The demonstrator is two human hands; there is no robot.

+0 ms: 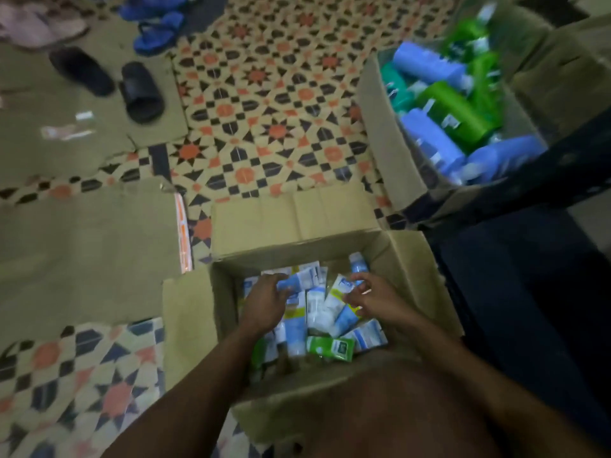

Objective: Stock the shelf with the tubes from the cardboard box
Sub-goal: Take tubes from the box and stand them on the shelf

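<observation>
Both grips are lowered into an open cardboard box (410,259), which is filled with a loose heap of white and blue tubes (314,305). The left grip (264,300) is laid on the heap with its fingers bent over a blue and white tube; whether anything is clasped cannot be told through the blur. The right grip (368,297) is narrowed, and the end of a white tube (340,287) is pinched between thumb and curled fingers. A green tube (329,348) is seen lying flat below and between the two grips, near the box's close wall.

Beyond the right grip, further off, a second box (380,127) is packed with blue and green bottles (429,67).

The first box's flaps are folded outward: one flap (291,216) is spread ahead of the grips, another (185,325) to the left of the left grip. Patterned floor (281,94) is left bare ahead of the box. Left of the left grip, flat cardboard sheets (82,252) are spread over the floor, and black slippers (140,92) are set far ahead of them. Just right of the right grip, the box is bordered by a dark structure (529,276).
</observation>
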